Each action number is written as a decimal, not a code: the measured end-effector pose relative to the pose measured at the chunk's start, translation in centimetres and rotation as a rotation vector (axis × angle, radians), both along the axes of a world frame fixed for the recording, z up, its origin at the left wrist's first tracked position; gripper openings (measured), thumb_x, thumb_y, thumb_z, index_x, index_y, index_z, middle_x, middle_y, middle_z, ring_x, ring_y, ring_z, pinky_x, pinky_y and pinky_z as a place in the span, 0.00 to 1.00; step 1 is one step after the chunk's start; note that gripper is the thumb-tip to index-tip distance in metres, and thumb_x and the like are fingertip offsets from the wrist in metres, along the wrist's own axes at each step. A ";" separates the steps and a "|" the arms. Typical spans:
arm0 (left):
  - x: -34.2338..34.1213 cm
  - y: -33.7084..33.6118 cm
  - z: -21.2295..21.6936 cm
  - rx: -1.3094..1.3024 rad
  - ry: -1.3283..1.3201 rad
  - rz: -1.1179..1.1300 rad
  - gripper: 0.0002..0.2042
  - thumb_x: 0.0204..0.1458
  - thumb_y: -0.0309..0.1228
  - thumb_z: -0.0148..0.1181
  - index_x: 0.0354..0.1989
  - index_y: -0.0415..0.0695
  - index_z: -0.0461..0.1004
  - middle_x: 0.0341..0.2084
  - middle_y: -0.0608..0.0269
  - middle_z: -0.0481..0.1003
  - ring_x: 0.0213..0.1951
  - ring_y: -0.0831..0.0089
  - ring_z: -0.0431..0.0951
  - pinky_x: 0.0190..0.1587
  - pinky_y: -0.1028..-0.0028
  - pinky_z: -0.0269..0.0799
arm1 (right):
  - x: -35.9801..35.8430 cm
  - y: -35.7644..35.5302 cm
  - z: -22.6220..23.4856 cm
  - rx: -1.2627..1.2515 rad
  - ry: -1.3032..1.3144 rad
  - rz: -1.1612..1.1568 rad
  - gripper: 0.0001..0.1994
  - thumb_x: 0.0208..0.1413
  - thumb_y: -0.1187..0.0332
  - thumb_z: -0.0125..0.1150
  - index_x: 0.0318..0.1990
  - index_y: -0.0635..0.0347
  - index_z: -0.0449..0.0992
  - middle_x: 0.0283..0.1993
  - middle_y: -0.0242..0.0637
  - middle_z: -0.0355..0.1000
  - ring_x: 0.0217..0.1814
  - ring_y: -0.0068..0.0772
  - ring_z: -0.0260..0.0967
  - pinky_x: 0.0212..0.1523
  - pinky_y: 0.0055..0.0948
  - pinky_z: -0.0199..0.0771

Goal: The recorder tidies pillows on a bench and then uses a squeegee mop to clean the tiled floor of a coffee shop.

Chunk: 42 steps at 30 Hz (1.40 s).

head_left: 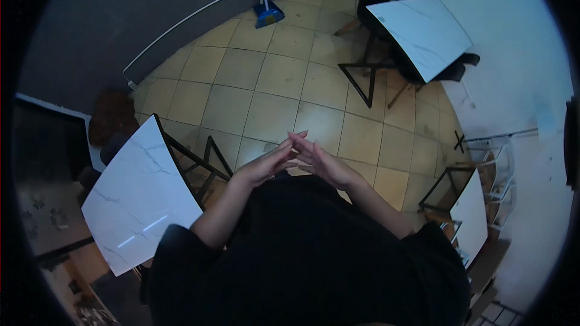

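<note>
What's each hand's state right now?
Left hand: open, fingers extended and meeting the right hand's; no object visible in it.
Right hand: open, fingers extended; no object visible in it.

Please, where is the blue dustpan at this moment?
In the head view, the blue dustpan is near the top, slightly left of the middle, on the tiled floor beside the dark wall.

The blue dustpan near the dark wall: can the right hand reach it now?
Probably not: a wide stretch of tiled floor separates the right hand, held close to the left hand, from the blue dustpan.
</note>
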<state>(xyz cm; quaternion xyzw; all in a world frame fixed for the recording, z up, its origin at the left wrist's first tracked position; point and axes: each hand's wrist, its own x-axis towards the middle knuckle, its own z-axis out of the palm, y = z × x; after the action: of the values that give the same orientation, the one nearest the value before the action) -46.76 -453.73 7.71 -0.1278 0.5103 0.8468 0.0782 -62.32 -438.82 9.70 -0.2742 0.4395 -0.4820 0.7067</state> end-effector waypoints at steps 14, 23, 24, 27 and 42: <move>-24.2 -22.8 -1.6 -0.265 -0.003 -0.259 0.48 0.65 0.51 0.56 0.78 0.39 0.30 0.77 0.37 0.37 0.75 0.49 0.50 0.72 0.57 0.56 | -24.7 -22.0 -8.4 -0.019 -0.128 -0.166 0.40 0.69 0.34 0.34 0.80 0.45 0.41 0.81 0.42 0.46 0.77 0.48 0.54 0.74 0.49 0.55; -32.4 -37.3 0.8 -0.420 -0.154 0.107 0.45 0.66 0.43 0.58 0.77 0.36 0.32 0.78 0.40 0.38 0.77 0.55 0.46 0.70 0.64 0.58 | -39.4 -45.2 -4.8 0.011 0.114 0.391 0.41 0.70 0.36 0.38 0.80 0.51 0.36 0.80 0.45 0.48 0.79 0.45 0.52 0.75 0.42 0.55; -33.2 -38.5 0.6 -0.416 -0.144 0.115 0.45 0.66 0.43 0.58 0.77 0.36 0.32 0.78 0.40 0.38 0.77 0.55 0.46 0.70 0.64 0.58 | -40.5 -47.4 -4.0 0.016 0.125 0.397 0.41 0.70 0.36 0.38 0.80 0.51 0.36 0.80 0.45 0.48 0.79 0.45 0.52 0.75 0.42 0.55; -36.2 -43.8 0.0 -0.544 -0.040 0.309 0.44 0.67 0.40 0.57 0.77 0.35 0.32 0.78 0.42 0.39 0.70 0.60 0.62 0.66 0.63 0.64 | -43.4 -54.3 -2.4 -0.137 0.191 0.377 0.40 0.71 0.38 0.38 0.80 0.52 0.38 0.80 0.47 0.48 0.81 0.46 0.48 0.75 0.43 0.54; -52.3 -79.4 -7.6 -0.365 -0.394 0.251 0.35 0.69 0.54 0.45 0.74 0.37 0.55 0.69 0.51 0.65 0.65 0.61 0.70 0.64 0.65 0.66 | -60.2 -72.3 7.5 -0.899 0.374 -0.292 0.57 0.54 0.21 0.45 0.75 0.65 0.50 0.67 0.57 0.64 0.65 0.48 0.68 0.63 0.45 0.70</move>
<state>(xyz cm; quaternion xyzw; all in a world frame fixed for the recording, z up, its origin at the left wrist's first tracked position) -99.03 -533.09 0.16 -0.3635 0.6093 0.7032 0.0462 -122.53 -511.07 17.17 -0.5683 0.3415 -0.6600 0.3533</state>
